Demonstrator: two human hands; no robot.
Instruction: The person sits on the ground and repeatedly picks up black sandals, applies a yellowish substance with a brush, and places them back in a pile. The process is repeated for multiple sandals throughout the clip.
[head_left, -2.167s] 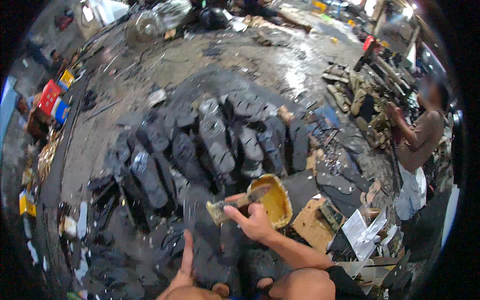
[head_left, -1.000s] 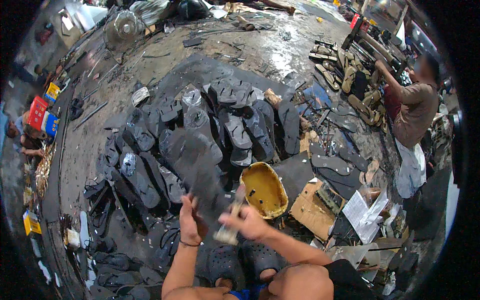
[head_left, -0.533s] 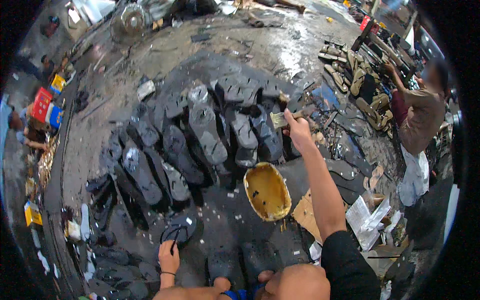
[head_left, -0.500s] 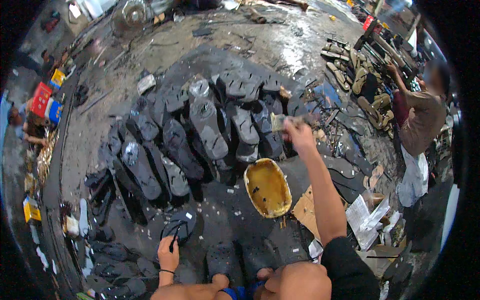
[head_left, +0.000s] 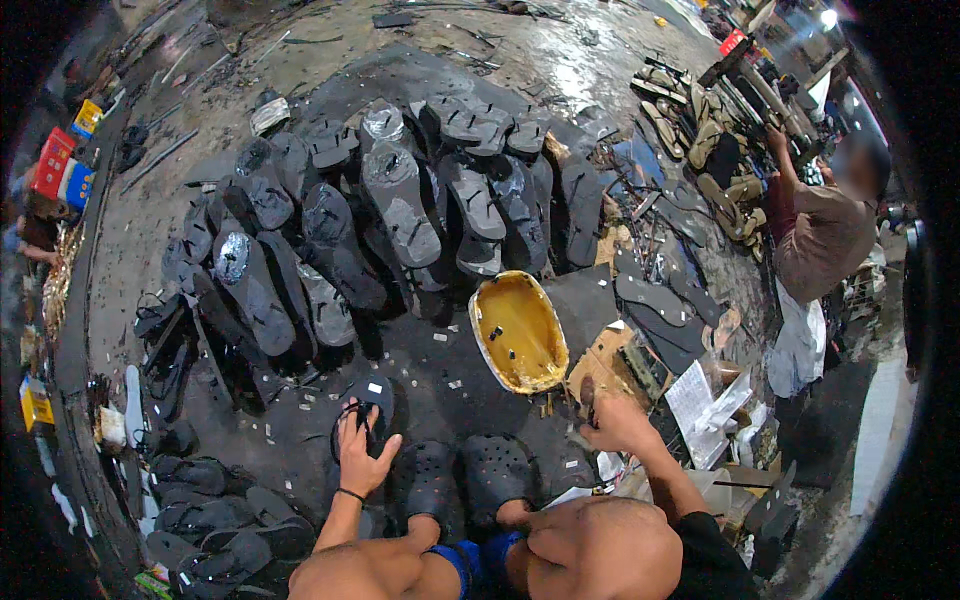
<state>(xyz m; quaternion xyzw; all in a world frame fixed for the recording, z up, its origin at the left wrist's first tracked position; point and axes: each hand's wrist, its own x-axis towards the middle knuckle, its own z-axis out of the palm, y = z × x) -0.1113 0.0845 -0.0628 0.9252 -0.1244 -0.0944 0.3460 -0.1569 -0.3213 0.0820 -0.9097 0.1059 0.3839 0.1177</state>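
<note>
Clogs: pair of black ones [head_left: 498, 472] on the person's feet, right at the bottom between bare knees
Left hand: this one [head_left: 364, 450] is spread out, thumb way off to the side, fingers lying over the straps of the sandal
Sandal: black flip-flop [head_left: 386, 402] with a little white tag, sitting on the dark ground just ahead of the left clog
Right hand: kinda curled [head_left: 612, 424] by the lower edge of the cardboard [head_left: 600, 362], honestly can't tell if it's gripping anything
Tub: yellowish oval thing [head_left: 543, 384] with amber stuff inside, dark bits in it
Sandal rows: loads of dark grey ones [head_left: 402, 205] leaning together past the tub
Co-worker: someone in a brown top [head_left: 825, 238] off right, near a tan sandal heap [head_left: 706, 140]
</note>
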